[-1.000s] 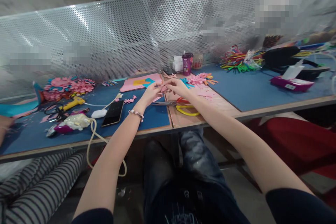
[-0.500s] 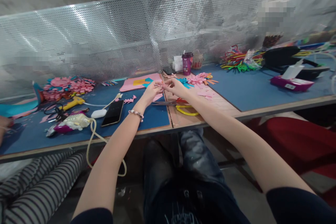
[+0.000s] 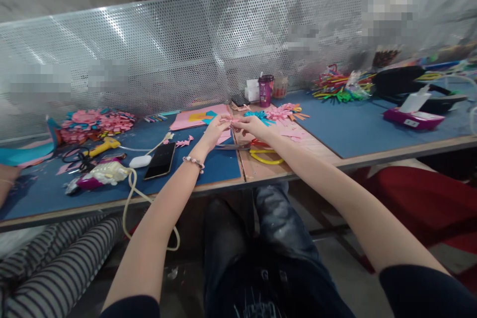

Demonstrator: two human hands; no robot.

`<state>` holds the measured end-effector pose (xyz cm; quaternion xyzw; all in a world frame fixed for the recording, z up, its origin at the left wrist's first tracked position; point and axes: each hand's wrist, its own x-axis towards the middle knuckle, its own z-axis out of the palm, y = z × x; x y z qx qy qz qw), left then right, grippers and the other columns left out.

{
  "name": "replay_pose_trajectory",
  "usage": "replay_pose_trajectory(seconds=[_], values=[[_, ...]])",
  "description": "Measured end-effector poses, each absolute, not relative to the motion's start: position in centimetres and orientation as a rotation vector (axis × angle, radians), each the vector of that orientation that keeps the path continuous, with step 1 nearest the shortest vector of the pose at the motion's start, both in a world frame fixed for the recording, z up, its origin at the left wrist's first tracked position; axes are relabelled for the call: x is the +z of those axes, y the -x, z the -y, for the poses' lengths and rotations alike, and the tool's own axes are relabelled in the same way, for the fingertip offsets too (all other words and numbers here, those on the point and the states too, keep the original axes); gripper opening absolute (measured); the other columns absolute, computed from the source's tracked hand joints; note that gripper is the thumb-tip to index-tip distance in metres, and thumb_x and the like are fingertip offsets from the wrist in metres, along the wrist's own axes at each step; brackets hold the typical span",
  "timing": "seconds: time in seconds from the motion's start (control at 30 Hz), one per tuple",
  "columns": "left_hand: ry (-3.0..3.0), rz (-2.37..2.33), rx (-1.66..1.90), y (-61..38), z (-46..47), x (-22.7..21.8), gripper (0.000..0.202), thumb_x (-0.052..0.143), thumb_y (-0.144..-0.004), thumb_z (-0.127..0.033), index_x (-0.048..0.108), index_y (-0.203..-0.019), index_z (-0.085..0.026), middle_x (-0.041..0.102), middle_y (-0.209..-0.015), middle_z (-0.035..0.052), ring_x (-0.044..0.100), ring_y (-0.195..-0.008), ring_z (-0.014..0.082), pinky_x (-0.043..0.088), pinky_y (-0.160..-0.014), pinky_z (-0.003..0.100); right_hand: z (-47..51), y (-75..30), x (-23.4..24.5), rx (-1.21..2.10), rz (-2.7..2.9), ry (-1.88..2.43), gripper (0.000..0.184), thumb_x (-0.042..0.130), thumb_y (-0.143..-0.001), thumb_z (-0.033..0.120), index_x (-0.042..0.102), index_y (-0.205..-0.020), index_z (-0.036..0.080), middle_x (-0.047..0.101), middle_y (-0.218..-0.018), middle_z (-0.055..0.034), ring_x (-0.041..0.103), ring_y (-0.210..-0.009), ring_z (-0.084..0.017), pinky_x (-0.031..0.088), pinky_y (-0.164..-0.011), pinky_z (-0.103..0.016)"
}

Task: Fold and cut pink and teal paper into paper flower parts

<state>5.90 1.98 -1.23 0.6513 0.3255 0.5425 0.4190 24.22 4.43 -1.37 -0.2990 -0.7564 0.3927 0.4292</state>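
Observation:
My left hand [image 3: 216, 128] and my right hand [image 3: 251, 126] meet fingertip to fingertip above the table. Both are closed in a pinch around a small pink strip [image 3: 231, 120], mostly covered by the fingers; it looks like paper or thin foam. Under my right forearm lie scissors [image 3: 266, 159] with yellow handles, their blades pointing left. Pink sheets [image 3: 179, 120] with orange and blue pieces rest beyond my left hand. Past my right hand are fringed pink pieces [image 3: 283, 112] and a fringed blue piece [image 3: 261, 117].
Left of me lie a phone [image 3: 160, 160], a white case [image 3: 140, 161], a yellow glue gun [image 3: 106, 145] and a pink fringed heap [image 3: 97, 124]. A purple cup [image 3: 266, 90] stands at the back. A tissue pack [image 3: 413, 118] lies right. Another person's hand [image 3: 8, 181] shows at the left edge.
The fingers of my right hand have shifted slightly and curled more at the pink strip. My left hand stays almost where it was. The other person's hand at the left edge has moved a little.

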Motion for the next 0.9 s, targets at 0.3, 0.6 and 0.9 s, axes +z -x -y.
replay_pose_trajectory(seconds=[0.3,0.6,0.9], values=[[-1.546,-0.781,1.317,-6.3,-0.9,-0.4,0.027,0.068,-0.081,-0.028,0.067,-0.108,-0.019,0.07,-0.119,0.0096,0.066,-0.108,0.0211,0.046,-0.101,0.04,-4.8,-24.0,-1.4,0.886,1.911,0.702,0.047,0.067,-0.078,0.057,0.072,-0.08,0.011,0.068,-0.074,-0.0065,0.058,-0.063,-0.011,0.046,-0.05,-0.02],[-1.53,-0.822,1.328,-5.7,-1.9,-1.2,0.024,0.074,-0.078,-0.036,0.067,-0.09,-0.017,0.072,-0.1,0.0073,0.069,-0.097,0.0196,0.052,-0.092,0.037,-4.4,-23.9,-1.3,0.826,1.886,0.721,0.047,0.068,-0.077,0.057,0.074,-0.088,0.011,0.069,-0.075,-0.0055,0.054,-0.059,-0.01,0.045,-0.049,-0.02],[-1.49,-0.839,1.332,-5.9,-1.5,-0.8,0.022,0.073,-0.077,-0.034,0.066,-0.088,-0.017,0.071,-0.097,0.0062,0.068,-0.093,0.0185,0.054,-0.084,0.032,-4.9,-24.0,-1.6,0.799,1.92,0.71,0.052,0.066,-0.078,0.06,0.075,-0.094,0.012,0.07,-0.079,-0.0054,0.051,-0.058,-0.009,0.042,-0.047,-0.02]])
